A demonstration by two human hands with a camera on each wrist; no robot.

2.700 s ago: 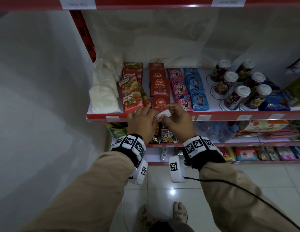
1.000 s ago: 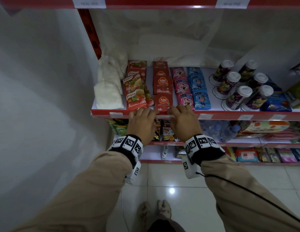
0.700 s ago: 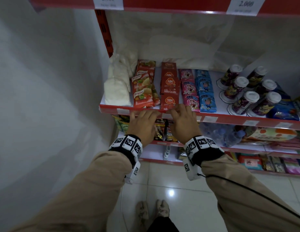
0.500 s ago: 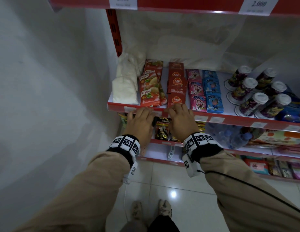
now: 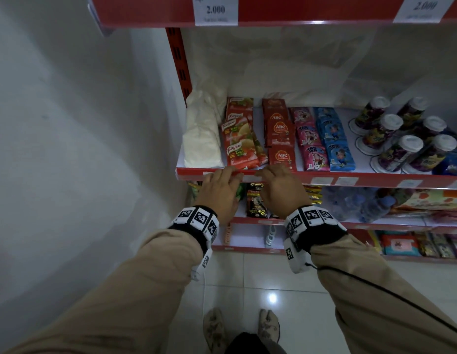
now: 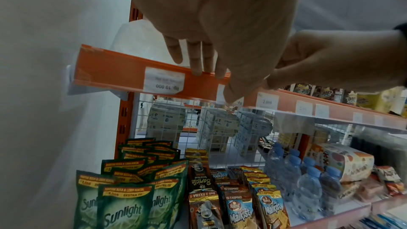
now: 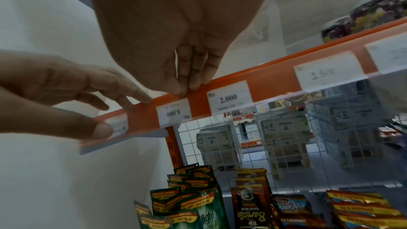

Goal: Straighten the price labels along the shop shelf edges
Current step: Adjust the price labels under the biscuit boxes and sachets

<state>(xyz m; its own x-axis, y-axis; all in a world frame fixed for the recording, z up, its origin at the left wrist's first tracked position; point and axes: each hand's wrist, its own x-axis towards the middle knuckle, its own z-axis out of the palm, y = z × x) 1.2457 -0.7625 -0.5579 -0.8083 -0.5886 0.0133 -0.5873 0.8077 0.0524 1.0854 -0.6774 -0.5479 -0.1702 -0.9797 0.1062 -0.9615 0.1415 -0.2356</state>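
Note:
A red label strip (image 5: 375,178) runs along the front of the middle shelf. My left hand (image 5: 222,175) lays straight fingers over its top edge, and its thumb (image 7: 101,130) presses the strip's front beside a white label (image 6: 164,82) that reads 10 000 upside down. My right hand (image 5: 270,172) presses bunched fingertips (image 7: 189,83) on the top edge just above the 8.000 label (image 7: 174,112), which also sits upside down. This label (image 5: 250,178) shows between the two hands. To its right, the 2.000 label (image 7: 229,97) and the 1.500 label (image 7: 326,72) read upright.
A white wall (image 5: 69,149) closes the shelf's left end. Sachets (image 5: 281,139) and lidded cups (image 5: 401,139) stand on the shelf behind the strip. Sunlight pouches (image 6: 123,206) and water bottles (image 6: 308,189) fill the shelf below. The shelf above carries a 2.000 label (image 5: 216,10).
Earlier both hands held a white label in front of the strip. Now it sits in the strip, and both hands lie on the edge, a little further left.

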